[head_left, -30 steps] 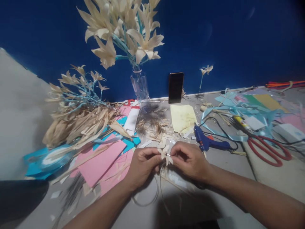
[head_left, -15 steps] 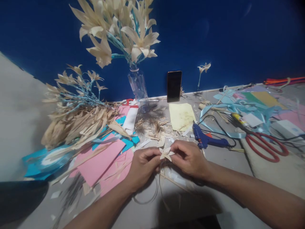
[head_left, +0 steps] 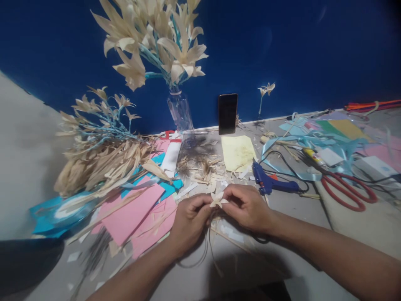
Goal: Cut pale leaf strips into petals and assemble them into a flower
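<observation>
Between my two hands sits a small cream flower (head_left: 217, 200) with pointed petals, seemingly made of dried husk. My left hand (head_left: 194, 215) pinches it from the left, thumb and forefinger closed at the petals. From the other side my right hand (head_left: 247, 207) grips a petal the same way. Thin strands (head_left: 213, 251) hang below the flower toward the table; where they join is hidden by the fingers. Just beyond my right hand lies a blue glue gun (head_left: 271, 182). Husk scraps (head_left: 205, 167) are scattered behind the flower.
A clear bottle (head_left: 181, 113) holds tall husk flowers at the back. Smaller blue-stemmed flowers (head_left: 106, 113) and dried husks (head_left: 94, 167) are heaped left, near pink paper (head_left: 134, 209). A phone (head_left: 228, 113) leans on the wall. Red-handled scissors (head_left: 347, 192) lie right.
The view has shifted very slightly. Both hands keep their pinch on the flower, whose petals have turned a little.
</observation>
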`<act>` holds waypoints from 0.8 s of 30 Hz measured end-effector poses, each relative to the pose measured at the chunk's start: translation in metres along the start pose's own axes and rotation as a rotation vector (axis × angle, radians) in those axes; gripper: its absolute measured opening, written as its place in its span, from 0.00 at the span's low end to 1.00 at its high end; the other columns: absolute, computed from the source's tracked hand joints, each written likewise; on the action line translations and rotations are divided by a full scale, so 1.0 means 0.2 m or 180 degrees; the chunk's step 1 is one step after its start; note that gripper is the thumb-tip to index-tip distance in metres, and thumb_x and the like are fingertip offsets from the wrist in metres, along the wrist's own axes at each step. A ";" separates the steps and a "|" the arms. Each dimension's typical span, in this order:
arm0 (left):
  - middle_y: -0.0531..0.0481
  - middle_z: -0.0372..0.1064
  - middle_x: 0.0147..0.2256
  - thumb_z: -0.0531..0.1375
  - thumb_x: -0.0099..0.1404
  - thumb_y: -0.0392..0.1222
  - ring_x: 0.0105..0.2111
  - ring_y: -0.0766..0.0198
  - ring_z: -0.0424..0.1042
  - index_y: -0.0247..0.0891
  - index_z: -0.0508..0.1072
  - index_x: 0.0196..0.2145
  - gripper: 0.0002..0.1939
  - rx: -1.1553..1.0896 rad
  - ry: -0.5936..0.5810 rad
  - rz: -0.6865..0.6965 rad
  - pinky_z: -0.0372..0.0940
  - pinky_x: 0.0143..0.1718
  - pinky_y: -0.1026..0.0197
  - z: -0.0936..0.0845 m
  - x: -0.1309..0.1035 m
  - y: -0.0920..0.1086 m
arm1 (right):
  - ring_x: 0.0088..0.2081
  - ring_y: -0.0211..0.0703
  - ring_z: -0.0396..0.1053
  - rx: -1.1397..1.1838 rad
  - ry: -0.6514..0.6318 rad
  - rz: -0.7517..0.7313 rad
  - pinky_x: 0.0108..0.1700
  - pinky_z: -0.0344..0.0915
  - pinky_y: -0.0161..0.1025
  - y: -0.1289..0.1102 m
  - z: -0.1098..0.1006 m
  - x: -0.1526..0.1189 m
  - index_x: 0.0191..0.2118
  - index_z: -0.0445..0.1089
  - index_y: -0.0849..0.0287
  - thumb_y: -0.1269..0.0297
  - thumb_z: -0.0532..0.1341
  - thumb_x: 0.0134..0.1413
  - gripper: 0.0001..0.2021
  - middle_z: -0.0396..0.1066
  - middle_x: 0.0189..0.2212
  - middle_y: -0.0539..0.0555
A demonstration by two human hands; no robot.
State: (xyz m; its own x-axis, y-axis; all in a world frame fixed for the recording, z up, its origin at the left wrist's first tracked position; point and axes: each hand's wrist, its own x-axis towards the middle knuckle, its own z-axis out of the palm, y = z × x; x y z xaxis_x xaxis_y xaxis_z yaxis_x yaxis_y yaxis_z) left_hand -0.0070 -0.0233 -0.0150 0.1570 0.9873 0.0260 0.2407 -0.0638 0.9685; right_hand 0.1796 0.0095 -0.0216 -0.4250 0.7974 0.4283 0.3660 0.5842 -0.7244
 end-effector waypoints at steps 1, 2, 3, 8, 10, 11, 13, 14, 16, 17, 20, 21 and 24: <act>0.56 0.62 0.18 0.59 0.65 0.40 0.20 0.69 0.62 0.36 0.73 0.24 0.12 0.0008 -0.0011 0.0042 0.57 0.25 0.66 0.00 0.00 0.00 | 0.22 0.34 0.58 0.0004 -0.0017 0.0001 0.27 0.52 0.32 0.00 0.00 0.00 0.29 0.68 0.59 0.69 0.61 0.55 0.05 0.63 0.19 0.46; 0.56 0.62 0.18 0.59 0.65 0.39 0.20 0.68 0.62 0.36 0.73 0.24 0.12 0.0017 -0.0024 0.0065 0.57 0.25 0.66 0.00 0.00 0.00 | 0.22 0.34 0.59 0.0004 -0.0030 -0.0002 0.27 0.53 0.32 0.00 0.00 0.00 0.29 0.68 0.59 0.68 0.61 0.56 0.05 0.63 0.20 0.46; 0.56 0.62 0.18 0.58 0.66 0.39 0.20 0.68 0.62 0.36 0.73 0.24 0.12 0.0028 -0.0034 0.0077 0.57 0.25 0.66 0.00 0.00 0.00 | 0.22 0.35 0.60 0.0004 -0.0046 -0.0003 0.27 0.53 0.32 0.00 0.00 0.00 0.29 0.68 0.59 0.67 0.61 0.56 0.06 0.64 0.20 0.46; 0.55 0.61 0.18 0.57 0.67 0.39 0.21 0.68 0.62 0.37 0.73 0.24 0.13 0.0084 -0.0097 0.0162 0.58 0.27 0.65 0.00 -0.01 0.00 | 0.23 0.36 0.62 0.0073 -0.0124 0.0025 0.28 0.55 0.33 0.01 0.00 0.00 0.29 0.68 0.58 0.64 0.62 0.59 0.08 0.67 0.21 0.48; 0.55 0.61 0.18 0.57 0.67 0.39 0.21 0.68 0.62 0.37 0.72 0.24 0.13 0.0070 -0.0092 0.0195 0.58 0.27 0.65 0.00 -0.01 0.00 | 0.24 0.36 0.63 0.0112 -0.0137 0.0026 0.28 0.56 0.33 0.01 0.00 -0.01 0.29 0.68 0.58 0.63 0.62 0.59 0.08 0.68 0.22 0.48; 0.55 0.61 0.18 0.57 0.67 0.39 0.21 0.68 0.62 0.37 0.72 0.24 0.13 0.0054 -0.0088 0.0193 0.58 0.27 0.65 0.00 -0.01 0.00 | 0.24 0.36 0.63 0.0131 -0.0145 0.0021 0.29 0.56 0.33 0.02 0.00 -0.01 0.30 0.69 0.58 0.63 0.62 0.59 0.08 0.68 0.22 0.49; 0.55 0.61 0.18 0.58 0.66 0.39 0.20 0.68 0.62 0.37 0.73 0.24 0.13 0.0008 -0.0089 0.0159 0.58 0.26 0.65 -0.01 -0.01 0.00 | 0.24 0.36 0.63 0.0162 -0.0167 -0.0004 0.29 0.56 0.33 0.02 0.00 -0.01 0.30 0.69 0.58 0.63 0.63 0.59 0.07 0.69 0.22 0.49; 0.55 0.62 0.18 0.58 0.66 0.38 0.20 0.68 0.63 0.37 0.73 0.24 0.13 -0.0015 -0.0098 0.0130 0.58 0.26 0.65 -0.01 -0.01 0.00 | 0.24 0.36 0.63 0.0171 -0.0179 -0.0023 0.29 0.56 0.33 0.02 0.00 -0.01 0.31 0.69 0.59 0.63 0.63 0.58 0.07 0.69 0.22 0.49; 0.55 0.62 0.18 0.59 0.65 0.38 0.20 0.68 0.63 0.36 0.75 0.24 0.11 -0.0078 -0.0116 0.0080 0.58 0.25 0.65 -0.01 -0.01 0.00 | 0.24 0.36 0.63 0.0185 -0.0191 -0.0065 0.29 0.56 0.33 0.02 0.00 -0.01 0.31 0.70 0.59 0.65 0.63 0.58 0.06 0.69 0.22 0.49; 0.55 0.63 0.18 0.59 0.64 0.38 0.20 0.68 0.63 0.36 0.75 0.24 0.11 -0.0126 -0.0114 0.0053 0.58 0.25 0.65 -0.01 -0.01 0.00 | 0.24 0.36 0.63 0.0199 -0.0188 -0.0077 0.29 0.56 0.33 0.02 0.00 -0.01 0.31 0.70 0.59 0.65 0.63 0.58 0.05 0.70 0.23 0.49; 0.54 0.64 0.17 0.60 0.64 0.40 0.19 0.68 0.63 0.35 0.76 0.24 0.12 -0.0321 -0.0089 -0.0122 0.58 0.24 0.65 -0.01 0.00 0.00 | 0.24 0.36 0.63 0.0249 -0.0158 -0.0056 0.29 0.57 0.33 0.02 0.00 0.00 0.31 0.70 0.59 0.66 0.62 0.58 0.05 0.70 0.23 0.49; 0.54 0.64 0.16 0.61 0.63 0.41 0.18 0.68 0.63 0.35 0.76 0.24 0.11 -0.0407 -0.0059 -0.0218 0.58 0.24 0.65 -0.01 0.01 0.00 | 0.24 0.35 0.63 0.0260 -0.0145 -0.0039 0.28 0.57 0.33 0.02 0.00 0.00 0.31 0.70 0.59 0.66 0.62 0.58 0.05 0.70 0.23 0.49; 0.54 0.63 0.14 0.62 0.61 0.42 0.17 0.69 0.61 0.34 0.76 0.24 0.11 -0.0658 0.0040 -0.0513 0.57 0.22 0.65 -0.01 0.02 0.00 | 0.23 0.35 0.61 0.0311 -0.0137 0.0097 0.28 0.56 0.32 0.00 -0.01 0.01 0.31 0.71 0.59 0.67 0.63 0.56 0.04 0.69 0.22 0.48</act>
State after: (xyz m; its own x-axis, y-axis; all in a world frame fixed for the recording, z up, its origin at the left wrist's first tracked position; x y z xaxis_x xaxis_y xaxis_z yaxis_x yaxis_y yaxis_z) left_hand -0.0090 -0.0189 -0.0148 0.1202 0.9841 -0.1311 0.0607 0.1245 0.9904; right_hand 0.1800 0.0124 -0.0202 -0.4508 0.8062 0.3831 0.2979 0.5405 -0.7869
